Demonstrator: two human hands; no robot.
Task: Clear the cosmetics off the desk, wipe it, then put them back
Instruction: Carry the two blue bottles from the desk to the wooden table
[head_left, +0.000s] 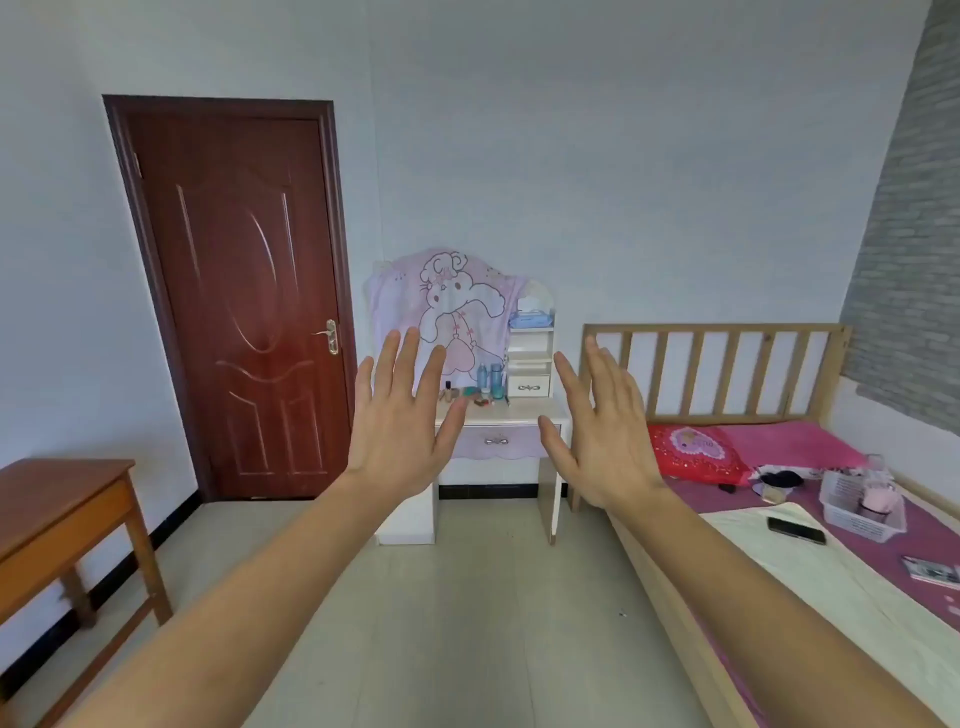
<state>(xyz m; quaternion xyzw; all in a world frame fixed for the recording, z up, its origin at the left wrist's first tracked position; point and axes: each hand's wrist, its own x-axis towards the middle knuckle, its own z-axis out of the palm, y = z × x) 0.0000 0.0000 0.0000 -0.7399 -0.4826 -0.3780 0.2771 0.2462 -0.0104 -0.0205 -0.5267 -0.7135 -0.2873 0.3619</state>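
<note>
A small white and pink dressing desk (514, 413) stands against the far wall, well away from me. Several cosmetics (480, 389) sit on its top: blue bottles, small jars and a dark-capped bottle. A pink cartoon cloth (457, 301) hangs over its mirror. My left hand (402, 415) is raised in front of me with fingers spread and straight, holding nothing. My right hand (597, 426) is raised beside it, fingers straight, also empty. Both hands float in the air far short of the desk, and the left one hides the desk's left part.
A closed red-brown door (234, 301) is left of the desk. A wooden table (57, 509) stands at the left wall. A wooden bed (779, 467) on the right carries a red pillow (696, 452), a white basket (860, 506) and a phone (796, 530). Tiled floor (467, 623) lies between.
</note>
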